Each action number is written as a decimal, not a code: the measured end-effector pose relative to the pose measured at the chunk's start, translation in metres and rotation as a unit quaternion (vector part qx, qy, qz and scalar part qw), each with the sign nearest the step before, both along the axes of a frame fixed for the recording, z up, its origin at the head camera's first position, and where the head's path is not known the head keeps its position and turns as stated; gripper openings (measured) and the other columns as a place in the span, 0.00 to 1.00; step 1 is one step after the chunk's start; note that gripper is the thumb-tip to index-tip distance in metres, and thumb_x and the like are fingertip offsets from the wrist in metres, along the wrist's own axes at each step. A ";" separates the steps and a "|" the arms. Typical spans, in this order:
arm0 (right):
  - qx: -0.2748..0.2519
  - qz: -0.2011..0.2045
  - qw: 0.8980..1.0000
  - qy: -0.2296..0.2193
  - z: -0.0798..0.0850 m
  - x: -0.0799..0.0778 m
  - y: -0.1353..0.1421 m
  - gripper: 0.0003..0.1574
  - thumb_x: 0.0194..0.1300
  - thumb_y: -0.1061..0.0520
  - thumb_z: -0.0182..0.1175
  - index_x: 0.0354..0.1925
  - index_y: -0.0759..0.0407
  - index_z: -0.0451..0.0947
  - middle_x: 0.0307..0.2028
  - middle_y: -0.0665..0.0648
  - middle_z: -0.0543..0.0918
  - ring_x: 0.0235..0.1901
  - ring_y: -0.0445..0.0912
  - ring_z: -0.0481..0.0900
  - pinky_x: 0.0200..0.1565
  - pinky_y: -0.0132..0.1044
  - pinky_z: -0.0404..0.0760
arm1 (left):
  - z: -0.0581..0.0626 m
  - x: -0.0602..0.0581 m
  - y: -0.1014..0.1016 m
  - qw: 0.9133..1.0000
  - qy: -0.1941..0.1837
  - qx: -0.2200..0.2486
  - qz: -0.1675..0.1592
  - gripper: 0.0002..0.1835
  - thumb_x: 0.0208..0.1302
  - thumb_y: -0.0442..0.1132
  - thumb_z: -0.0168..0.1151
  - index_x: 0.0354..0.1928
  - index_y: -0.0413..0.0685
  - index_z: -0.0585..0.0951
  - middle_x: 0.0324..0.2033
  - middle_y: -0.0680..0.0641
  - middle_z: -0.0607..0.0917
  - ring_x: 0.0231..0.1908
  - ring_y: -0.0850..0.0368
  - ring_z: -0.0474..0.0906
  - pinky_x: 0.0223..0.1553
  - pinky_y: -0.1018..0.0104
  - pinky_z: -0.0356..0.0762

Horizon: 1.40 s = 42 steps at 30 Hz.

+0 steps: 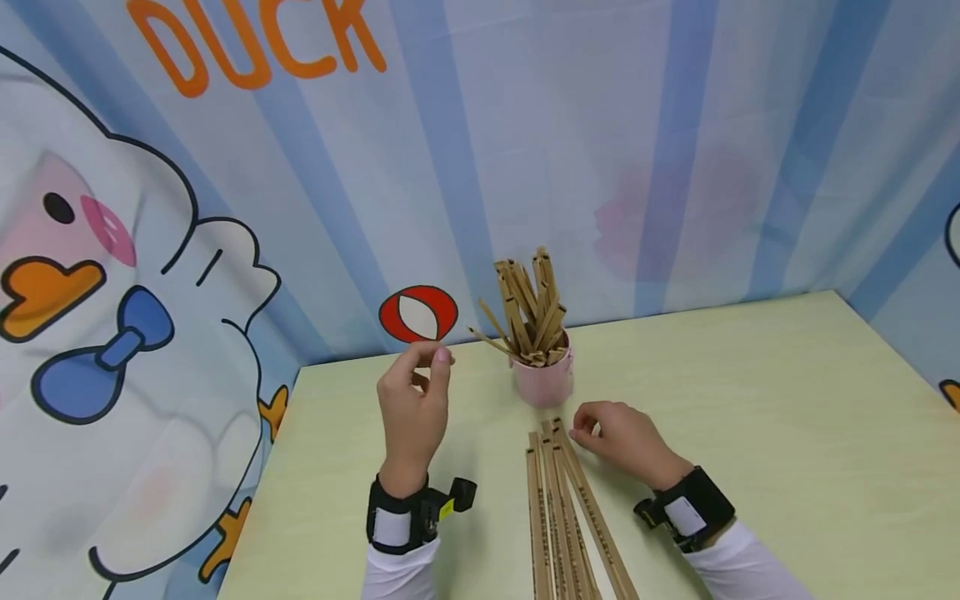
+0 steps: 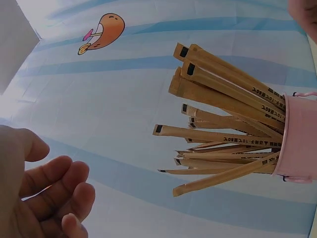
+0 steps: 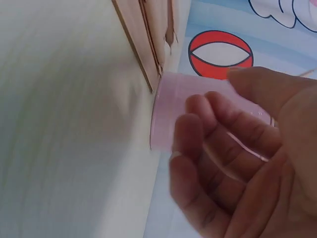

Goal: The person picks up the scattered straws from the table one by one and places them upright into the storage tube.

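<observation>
A pink cup (image 1: 542,382) stands near the back of the table, filled with straws in brown paper wrappers (image 1: 527,304). More wrapped straws (image 1: 558,508) lie in a loose row in front of it, running toward the near edge. My left hand (image 1: 415,404) is raised to the left of the cup, fingers loosely bent and nothing between them; the left wrist view shows it apart from the straw bundle (image 2: 233,124). Just right of the far ends of the lying straws is my right hand (image 1: 622,437), loosely curled and holding nothing. In the right wrist view its fingers overlap the cup (image 3: 173,106).
A pale wooden-look table (image 1: 750,417) extends to both sides. Behind it hangs a blue striped cloth (image 1: 540,125) with a printed duck (image 1: 172,467) on the left. Each wrist wears a black strap (image 1: 397,521) with a small camera.
</observation>
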State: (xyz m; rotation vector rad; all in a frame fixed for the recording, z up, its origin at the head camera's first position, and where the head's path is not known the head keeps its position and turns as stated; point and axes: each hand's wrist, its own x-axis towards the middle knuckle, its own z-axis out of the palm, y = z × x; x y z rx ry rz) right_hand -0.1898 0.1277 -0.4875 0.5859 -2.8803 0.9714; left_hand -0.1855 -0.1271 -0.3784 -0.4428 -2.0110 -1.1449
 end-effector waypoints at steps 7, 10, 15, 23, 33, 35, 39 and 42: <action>0.054 0.013 0.998 -0.011 -0.011 0.003 -0.006 0.09 0.54 0.54 0.62 0.22 0.48 0.71 0.18 0.44 0.70 0.19 0.39 0.66 0.21 0.35 0.67 | 0.000 0.001 -0.001 1.000 -0.004 -0.005 0.006 0.10 0.66 0.41 0.54 0.32 0.46 0.81 0.27 0.54 0.83 0.31 0.65 0.74 0.23 0.64 0.71; 0.063 0.015 0.998 -0.022 -0.014 0.007 -0.007 0.10 0.53 0.54 0.62 0.21 0.48 0.70 0.17 0.44 0.69 0.18 0.39 0.66 0.20 0.36 0.66 | -0.001 0.001 -0.001 1.000 -0.009 -0.010 0.007 0.10 0.66 0.41 0.53 0.32 0.46 0.81 0.27 0.53 0.82 0.31 0.64 0.74 0.23 0.64 0.71; 0.072 0.006 0.997 -0.022 -0.018 0.009 -0.012 0.09 0.51 0.53 0.62 0.21 0.48 0.70 0.17 0.43 0.69 0.18 0.39 0.66 0.20 0.37 0.66 | -0.003 0.001 0.000 1.000 -0.014 -0.013 0.006 0.10 0.66 0.42 0.53 0.32 0.45 0.81 0.27 0.53 0.82 0.31 0.63 0.74 0.24 0.62 0.72; 0.094 -0.021 0.995 -0.016 -0.021 0.011 -0.018 0.12 0.49 0.52 0.62 0.20 0.48 0.68 0.16 0.44 0.68 0.17 0.40 0.66 0.19 0.38 0.65 | 0.015 0.015 0.011 1.000 -0.014 -0.015 0.016 0.07 0.64 0.33 0.55 0.30 0.39 0.80 0.25 0.46 0.82 0.29 0.57 0.75 0.23 0.61 0.71; 0.107 -0.048 0.993 0.002 -0.019 0.018 -0.022 0.13 0.47 0.59 0.57 0.13 0.51 0.65 0.10 0.45 0.61 0.12 0.40 0.60 0.15 0.37 0.59 | 0.026 0.025 0.016 0.999 -0.022 -0.019 0.015 0.07 0.63 0.30 0.54 0.30 0.36 0.79 0.25 0.44 0.82 0.29 0.55 0.75 0.23 0.59 0.72; 0.105 -0.050 0.993 -0.001 -0.019 0.018 -0.022 0.13 0.46 0.59 0.55 0.12 0.51 0.65 0.10 0.45 0.59 0.12 0.40 0.58 0.15 0.36 0.56 | 0.027 0.026 0.017 0.999 -0.025 -0.018 0.014 0.06 0.63 0.30 0.54 0.30 0.35 0.80 0.25 0.44 0.82 0.29 0.55 0.75 0.23 0.59 0.72; 0.090 -0.046 0.995 -0.019 -0.018 0.016 -0.020 0.13 0.47 0.59 0.56 0.12 0.51 0.66 0.10 0.44 0.60 0.12 0.40 0.59 0.15 0.35 0.57 | 0.026 0.025 0.017 0.999 -0.027 -0.019 0.014 0.06 0.62 0.30 0.55 0.30 0.35 0.80 0.25 0.43 0.82 0.29 0.54 0.75 0.23 0.58 0.73; 0.064 -0.048 0.996 -0.031 -0.012 0.012 -0.015 0.14 0.49 0.58 0.56 0.12 0.51 0.66 0.11 0.44 0.61 0.13 0.39 0.59 0.16 0.34 0.58 | 0.026 0.025 0.018 0.999 -0.027 -0.018 0.015 0.06 0.62 0.30 0.55 0.30 0.35 0.80 0.25 0.43 0.82 0.29 0.54 0.75 0.23 0.58 0.73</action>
